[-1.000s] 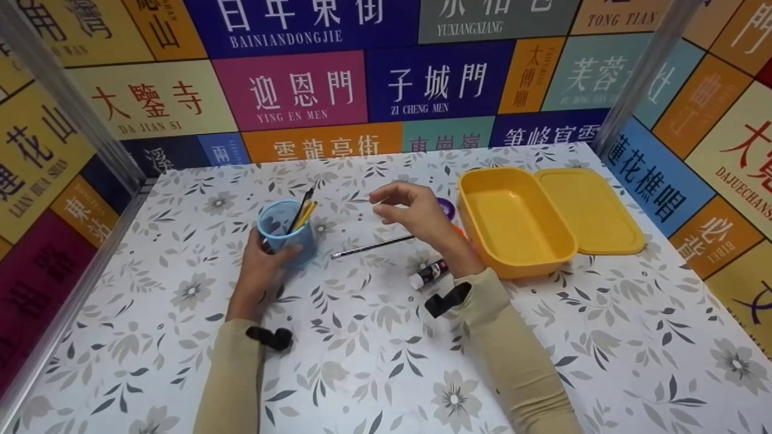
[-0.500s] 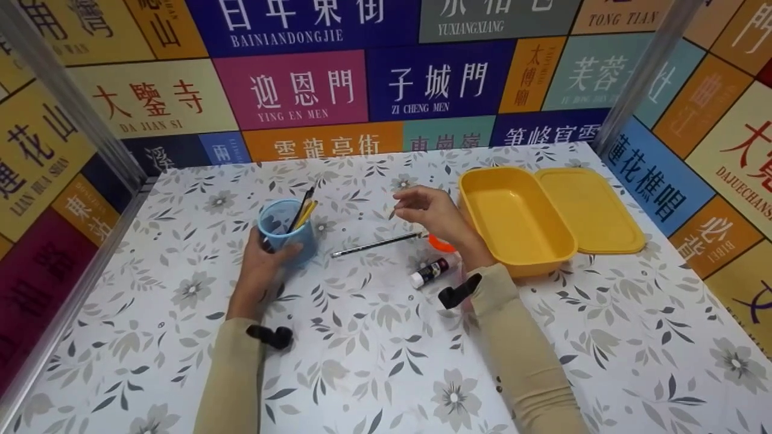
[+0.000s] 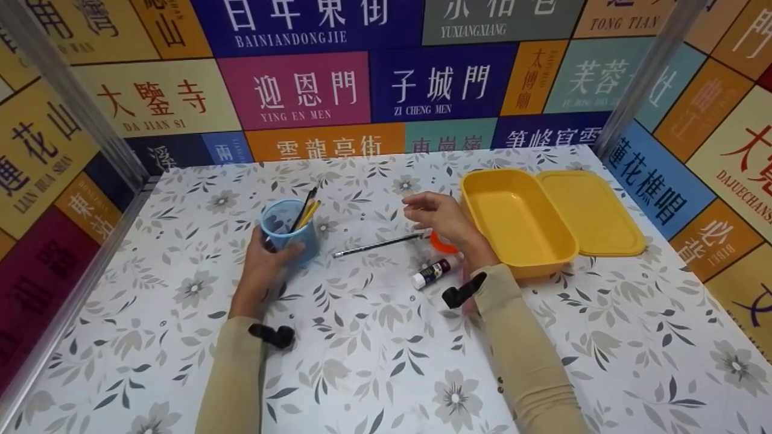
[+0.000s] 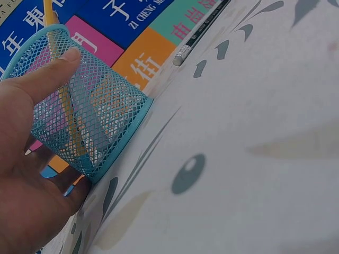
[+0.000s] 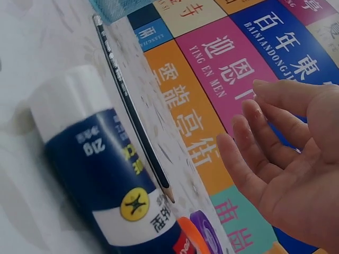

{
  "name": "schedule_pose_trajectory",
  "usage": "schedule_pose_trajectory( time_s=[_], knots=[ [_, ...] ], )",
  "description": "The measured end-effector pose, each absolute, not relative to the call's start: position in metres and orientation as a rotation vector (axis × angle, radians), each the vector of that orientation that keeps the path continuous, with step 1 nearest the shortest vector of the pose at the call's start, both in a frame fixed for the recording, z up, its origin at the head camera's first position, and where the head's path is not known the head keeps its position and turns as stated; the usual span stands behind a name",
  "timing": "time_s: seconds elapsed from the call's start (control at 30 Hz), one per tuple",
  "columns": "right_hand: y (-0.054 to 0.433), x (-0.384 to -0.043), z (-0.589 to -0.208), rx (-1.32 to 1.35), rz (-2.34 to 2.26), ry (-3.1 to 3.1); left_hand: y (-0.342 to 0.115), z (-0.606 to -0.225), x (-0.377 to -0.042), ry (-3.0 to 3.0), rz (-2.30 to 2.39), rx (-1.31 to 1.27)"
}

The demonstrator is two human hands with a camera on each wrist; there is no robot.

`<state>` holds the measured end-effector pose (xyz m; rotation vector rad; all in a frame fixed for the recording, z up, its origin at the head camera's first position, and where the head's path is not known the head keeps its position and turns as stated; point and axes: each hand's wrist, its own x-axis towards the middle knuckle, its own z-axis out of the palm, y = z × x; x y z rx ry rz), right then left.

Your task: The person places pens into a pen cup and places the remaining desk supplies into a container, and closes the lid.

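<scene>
My left hand (image 3: 259, 268) grips a light blue mesh pen cup (image 3: 300, 246), thumb on the near side. In the left wrist view the cup (image 4: 100, 108) stands upright on the table, a yellow pencil (image 4: 68, 108) inside. The head view also shows a black pen (image 3: 304, 208) in it. My right hand (image 3: 447, 222) hovers loosely curled, holding nothing, left of the yellow box. Below it lie a dark striped pencil (image 3: 380, 246), a white-capped glue stick (image 3: 432, 273) and an orange ring (image 3: 443, 242). A purple ring (image 5: 206, 227) shows beside the orange one in the right wrist view.
An open yellow plastic box (image 3: 518, 226) stands at the right, its flat yellow lid (image 3: 594, 217) lying beside it. The floral-covered table (image 3: 362, 361) is bounded by printed panels (image 3: 295, 90) at the back and sides.
My right hand has moved right, toward the yellow box, uncovering more of the pencil and the orange ring. My left hand keeps its grip on the pen cup.
</scene>
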<state>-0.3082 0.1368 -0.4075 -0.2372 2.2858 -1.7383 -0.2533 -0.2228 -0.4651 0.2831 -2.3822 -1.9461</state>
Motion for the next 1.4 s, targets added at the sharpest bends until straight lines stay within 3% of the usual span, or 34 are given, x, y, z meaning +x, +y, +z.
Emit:
schedule_pose_trajectory(
  time_s=[0.3,0.73,1.23,1.4],
  knots=[
    [0.133,-0.316,-0.410,-0.232,-1.712,2.237,-0.223,-0.466,-0.254,-2.365,-1.973,0.247],
    [0.134,-0.340,-0.405,-0.294,-1.255,2.383,-0.225,-0.466,-0.251,-2.384,-1.995,0.315],
    [0.129,-0.350,-0.411,-0.549,-0.974,2.412,-0.223,-0.467,-0.253,-2.359,-1.961,0.260],
    [0.127,-0.353,-0.414,-0.522,-0.963,2.392,-0.224,-0.468,-0.254,-2.376,-1.928,0.264]
  ],
)
